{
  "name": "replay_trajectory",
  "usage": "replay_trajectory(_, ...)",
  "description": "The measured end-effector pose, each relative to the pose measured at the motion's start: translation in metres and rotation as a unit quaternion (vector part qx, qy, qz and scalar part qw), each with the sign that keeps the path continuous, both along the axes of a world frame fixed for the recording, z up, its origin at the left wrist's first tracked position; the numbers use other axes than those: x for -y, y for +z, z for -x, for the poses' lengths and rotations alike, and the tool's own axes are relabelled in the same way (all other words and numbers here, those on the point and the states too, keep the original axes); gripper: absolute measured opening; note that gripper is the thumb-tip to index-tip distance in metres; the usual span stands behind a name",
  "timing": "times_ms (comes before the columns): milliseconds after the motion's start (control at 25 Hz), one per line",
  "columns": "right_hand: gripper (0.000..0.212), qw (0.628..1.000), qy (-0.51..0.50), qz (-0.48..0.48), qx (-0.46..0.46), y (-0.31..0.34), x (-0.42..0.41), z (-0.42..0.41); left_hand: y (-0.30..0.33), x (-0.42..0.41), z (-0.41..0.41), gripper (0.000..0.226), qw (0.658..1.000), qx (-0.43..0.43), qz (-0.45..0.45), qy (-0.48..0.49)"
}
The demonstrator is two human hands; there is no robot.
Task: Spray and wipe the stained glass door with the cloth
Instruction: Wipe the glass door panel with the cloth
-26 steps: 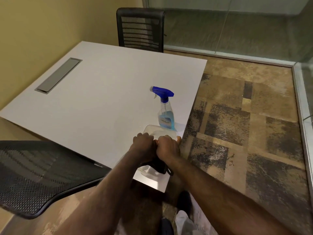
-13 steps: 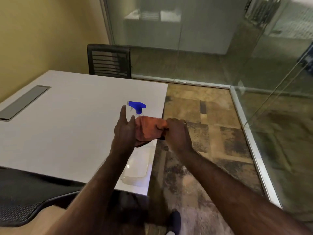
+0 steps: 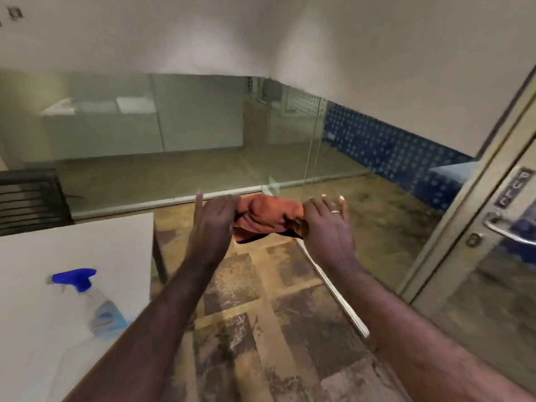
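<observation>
Gripping the bunched orange cloth (image 3: 266, 217) between left hand (image 3: 213, 220) and right hand (image 3: 327, 227), with the glass door (image 3: 493, 256) off right, spray bottle (image 3: 92, 300) nearer the left

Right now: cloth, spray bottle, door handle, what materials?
Cloth: soft orange fabric, matte; it bunches and folds, probably microfibre. Spray bottle: clear plastic by the look, blue liquid showing through, opaque blue trigger head. Door handle: metal, silvery, with bright highlights.
</observation>
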State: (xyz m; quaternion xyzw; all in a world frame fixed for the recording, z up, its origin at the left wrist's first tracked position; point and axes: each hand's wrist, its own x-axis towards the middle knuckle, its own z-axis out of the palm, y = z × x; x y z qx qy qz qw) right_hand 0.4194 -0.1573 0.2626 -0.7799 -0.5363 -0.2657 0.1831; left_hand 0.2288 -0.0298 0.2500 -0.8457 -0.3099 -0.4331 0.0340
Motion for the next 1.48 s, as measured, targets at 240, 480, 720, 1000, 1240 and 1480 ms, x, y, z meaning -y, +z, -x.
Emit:
replay_trajectory(240, 0.041, 0.989, -0.119, -0.044, 0.079, 0.051, 0.105, -0.106, 0.055, 0.059, -0.14, 0.036, 0.989, 0.025, -0.137, -0.046)
replay_trajectory(480, 0.052, 0.968, -0.216, -0.078, 0.105, 0.09, 0.208, -0.193, 0.086, 0.132, -0.266, 0.039, 0.973, 0.073, -0.187, -0.112)
replay_trajectory(720, 0.053, 0.933, -0.32, -0.092, 0.136, 0.104, 0.278, -0.259, 0.117, 0.18, -0.372, 0.038, 0.948, 0.098, -0.204, -0.223)
replay_trajectory(1000, 0.046, 0.897, -0.394, -0.135, 0.15, 0.121, 0.314, -0.309, 0.143, 0.204, -0.47, 0.038, 0.894, 0.146, -0.186, -0.382)
replay_trajectory(1240, 0.044, 0.853, -0.475, -0.124, 0.177, 0.133, 0.33, -0.332, 0.156, 0.221, -0.538, 0.038, 0.852, 0.166, -0.178, -0.464)
replay_trajectory(1480, 0.044, 0.825, -0.511, -0.143, 0.196, 0.137, 0.356, -0.365, 0.158, 0.256, -0.595, 0.038, 0.808, 0.179, -0.122, -0.548)
